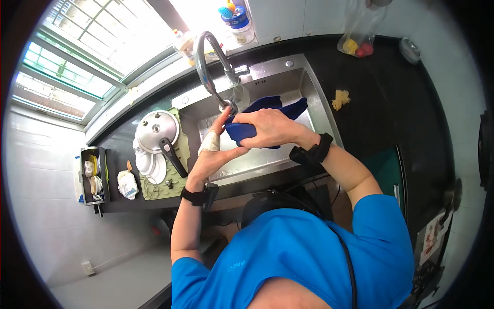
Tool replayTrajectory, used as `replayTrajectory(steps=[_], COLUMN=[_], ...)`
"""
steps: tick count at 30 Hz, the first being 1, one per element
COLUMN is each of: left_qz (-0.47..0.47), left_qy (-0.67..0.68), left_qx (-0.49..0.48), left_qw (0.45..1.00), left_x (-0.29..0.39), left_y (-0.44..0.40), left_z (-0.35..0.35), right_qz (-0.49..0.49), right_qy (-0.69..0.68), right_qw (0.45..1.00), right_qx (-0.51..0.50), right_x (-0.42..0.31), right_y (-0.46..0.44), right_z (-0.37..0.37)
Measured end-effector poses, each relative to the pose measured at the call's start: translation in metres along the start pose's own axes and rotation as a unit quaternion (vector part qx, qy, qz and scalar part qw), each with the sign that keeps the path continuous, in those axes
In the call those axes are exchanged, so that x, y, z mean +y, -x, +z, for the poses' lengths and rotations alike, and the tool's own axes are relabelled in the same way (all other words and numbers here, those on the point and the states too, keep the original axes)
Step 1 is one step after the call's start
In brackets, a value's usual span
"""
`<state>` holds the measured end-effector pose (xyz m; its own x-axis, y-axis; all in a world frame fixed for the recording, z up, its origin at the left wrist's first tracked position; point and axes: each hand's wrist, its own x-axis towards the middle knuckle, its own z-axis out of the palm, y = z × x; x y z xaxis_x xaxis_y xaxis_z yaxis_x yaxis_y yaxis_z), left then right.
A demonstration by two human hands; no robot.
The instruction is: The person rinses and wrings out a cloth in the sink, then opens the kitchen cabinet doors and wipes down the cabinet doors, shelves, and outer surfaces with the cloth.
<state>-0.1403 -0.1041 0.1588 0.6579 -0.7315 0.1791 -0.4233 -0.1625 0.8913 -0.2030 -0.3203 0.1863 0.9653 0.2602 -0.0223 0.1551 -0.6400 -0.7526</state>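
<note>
A black, smooth desk (378,98) runs across the frame, with a person in a blue shirt (288,242) filling the lower center. A barred glass window (98,41) brightens the upper left; at center lies a single rectangular sink (317,87) of brushed steel. Left of it, a green textured mat (154,192) carries one round, shiny metal lid (164,129) with a black handle and, partly hidden, several white dishes (146,165). At far left, a dark-rimmed rack (106,172) holds yellow and white dishware.

One curved chrome faucet (201,62) arches over the basin. At the upper right, a clear plastic bag (355,28) contains red and yellow items, near one round container (410,50). A blue-lidded jar (242,32) stands at upper center.

In the middle of the frame, over the sink, is a smooth, supple dark blue item (239,132), its material unclear. The right hand (272,129) is curled around it, fingers bent. The left hand (208,157), a whitish patch on it, is spread with thumb away from fingers, just beside the blue piece and below the spout. Two black wristbands (314,150) circle the wrists, one each. Smallest, one crumpled yellowish scrap (340,99) lies right of the sink.
</note>
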Motion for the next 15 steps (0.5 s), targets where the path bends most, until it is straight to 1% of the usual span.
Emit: replayTrajectory(steps=[1,2,3,4,5,6,7,8,10,11,12,13,14,15], left_qz=[0.039,0.04,-0.007,-0.052,-0.051,-0.047,-0.076,-0.106,-0.068,-0.102,-0.137,-0.153,-0.153,-0.204], left_qy=[-0.003,-0.001,-0.02,-0.039,-0.064,-0.063,-0.101,-0.138,-0.114,-0.065,-0.016,0.015,0.014,0.072], left_qx=[-0.014,-0.012,-0.032,-0.052,-0.037,-0.038,-0.04,-0.041,0.029,0.017,0.005,-0.05,-0.049,-0.072], left_qw=[0.999,0.999,0.999,0.997,0.996,0.996,0.991,0.984,0.991,0.993,0.99,0.987,0.987,0.974], left_x=[0.004,0.01,0.019,0.024,0.017,0.027,0.043,0.052,0.045,0.042,0.044,0.048,0.055,0.062], left_y=[-0.004,-0.008,-0.012,-0.016,-0.019,-0.02,-0.022,-0.023,-0.021,-0.021,-0.023,-0.025,-0.025,-0.026], left_z=[-0.001,-0.002,-0.004,-0.006,-0.005,-0.009,-0.014,-0.019,-0.025,-0.032,-0.039,-0.048,-0.055,-0.061], right_qz=[-0.001,-0.036,-0.071,-0.071,-0.066,-0.059,-0.075,-0.072,-0.099,-0.133,-0.135,-0.07,0.001,-0.033], right_qy=[0.003,0.026,0.048,0.05,0.092,0.133,0.145,0.146,0.211,0.192,0.192,-0.084,-0.352,-0.386], right_qw=[1.0,0.999,0.996,0.996,0.992,0.986,0.98,0.98,0.948,0.942,0.942,0.984,0.936,0.92], right_qx=[0.001,0.019,0.036,0.036,0.056,0.077,0.115,0.116,0.215,0.239,0.238,0.141,0.032,0.056], right_x=[-0.001,0.0,-0.001,-0.004,-0.007,-0.008,0.002,0.012,0.03,0.04,0.042,0.044,0.046,0.042], right_y=[0.003,0.007,0.011,0.014,0.017,0.019,0.019,0.019,0.017,0.014,0.012,0.011,0.01,0.006], right_z=[-0.004,-0.007,-0.01,-0.014,-0.019,-0.024,-0.023,-0.023,-0.02,-0.015,-0.013,-0.012,-0.01,-0.003])
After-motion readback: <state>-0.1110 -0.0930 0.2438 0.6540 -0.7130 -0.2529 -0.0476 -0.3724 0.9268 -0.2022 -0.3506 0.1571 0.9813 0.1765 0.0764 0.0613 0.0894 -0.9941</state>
